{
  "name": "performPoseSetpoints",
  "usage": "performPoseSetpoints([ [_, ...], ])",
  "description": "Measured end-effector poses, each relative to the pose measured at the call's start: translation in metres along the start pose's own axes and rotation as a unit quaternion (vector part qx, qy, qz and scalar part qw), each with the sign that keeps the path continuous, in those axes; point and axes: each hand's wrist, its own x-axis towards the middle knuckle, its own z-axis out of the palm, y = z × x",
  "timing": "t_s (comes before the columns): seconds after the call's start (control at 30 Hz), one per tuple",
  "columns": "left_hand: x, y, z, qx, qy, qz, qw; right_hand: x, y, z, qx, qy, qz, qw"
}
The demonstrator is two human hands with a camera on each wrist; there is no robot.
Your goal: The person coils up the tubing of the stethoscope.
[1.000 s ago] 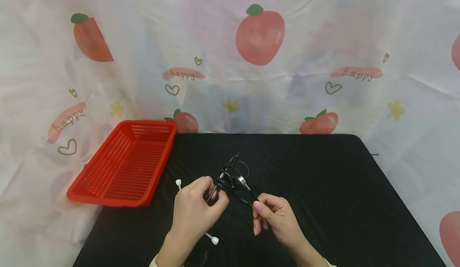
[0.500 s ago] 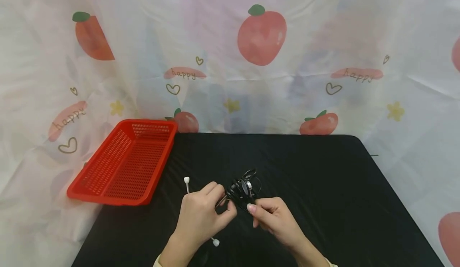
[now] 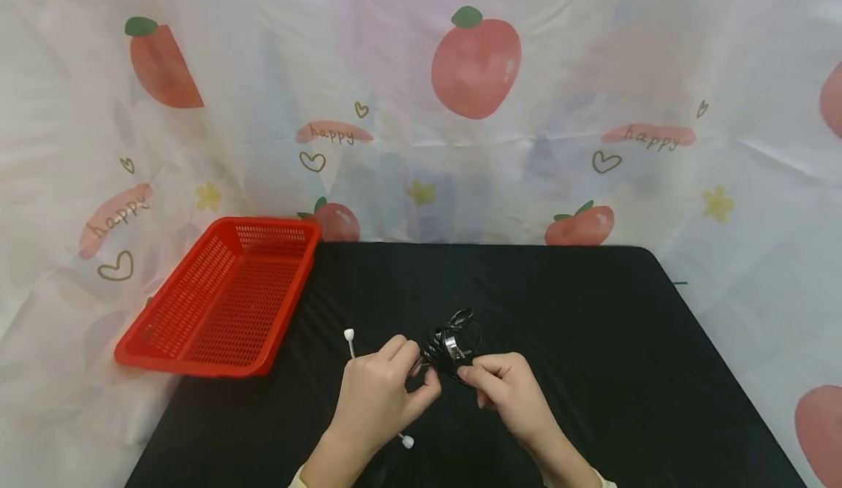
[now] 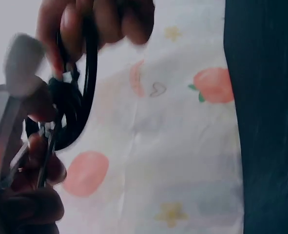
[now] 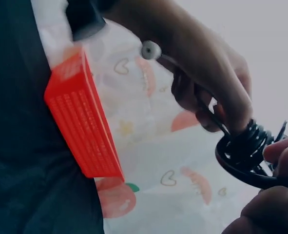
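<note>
A stethoscope [image 3: 451, 345] is held between both hands above the table, its black tubing wound in a tight bundle with the silver chest piece [image 3: 452, 347] against it. My left hand [image 3: 381, 393] grips the metal ear tubes just left of the bundle. White ear tips [image 3: 349, 334] stick out beyond that hand, one at the far side and one at the near side. From the right, my right hand [image 3: 509, 389] pinches the tubing close to the chest piece. In the right wrist view, the coils [image 5: 246, 148] sit between the two hands, with one ear tip [image 5: 150, 50] beyond the left wrist.
A red plastic basket [image 3: 289, 320] with mesh walls stands at the left of the black table [image 3: 592, 327]. Behind the table hangs a pale curtain [image 3: 395, 50] printed with fruit and the word "happy".
The left hand has moved right, and the hands are closer together. The chest piece, earlier out on a loose length of tubing, now lies against the wound bundle.
</note>
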Motion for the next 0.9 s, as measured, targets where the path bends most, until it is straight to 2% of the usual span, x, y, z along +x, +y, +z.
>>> performPoseSetpoints([
  [0.07,0.001,0.001,0.001,0.005,0.005,0.004,1.0,0.001,-0.002,0.0,0.024,0.019,0.031,0.9991],
  [0.17,0.002,0.001,0.001,-0.011,0.006,-0.016,0.9998,-0.006,-0.001,0.005,0.025,0.067,0.023,0.9972],
  [0.27,0.002,0.003,0.001,-0.028,0.001,-0.042,0.9987,-0.015,0.005,0.015,0.025,0.142,-0.018,0.9893],
  [0.33,0.001,0.005,0.003,-0.032,-0.003,-0.049,0.9983,-0.018,0.012,0.02,0.027,0.197,-0.08,0.9767],
  [0.4,-0.001,0.008,0.005,-0.032,-0.001,-0.048,0.9983,-0.016,0.021,0.024,-0.005,0.247,-0.173,0.9536],
  [0.43,-0.002,0.01,0.007,-0.03,0.0,-0.041,0.9987,-0.014,0.026,0.026,-0.031,0.267,-0.223,0.9371],
  [0.5,-0.004,0.014,0.009,-0.023,0.006,-0.02,0.9995,-0.008,0.034,0.028,-0.09,0.304,-0.315,0.8945],
  [0.57,-0.006,0.016,0.011,-0.014,0.014,-0.002,0.9998,-0.003,0.038,0.029,-0.14,0.33,-0.367,0.8584],
  [0.67,-0.01,0.018,0.014,-0.019,0.026,0.009,0.9994,0.001,0.041,0.03,-0.163,0.352,-0.41,0.8254],
  [0.83,-0.013,0.018,0.017,-0.056,0.022,-0.029,0.9978,0.006,0.049,0.029,-0.189,0.354,-0.502,0.7658],
  [0.87,-0.013,0.017,0.017,-0.058,0.018,-0.039,0.9974,0.006,0.052,0.028,-0.201,0.35,-0.504,0.7639],
  [0.9,-0.013,0.015,0.017,-0.057,0.015,-0.049,0.997,0.006,0.055,0.026,-0.216,0.345,-0.494,0.7682],
])
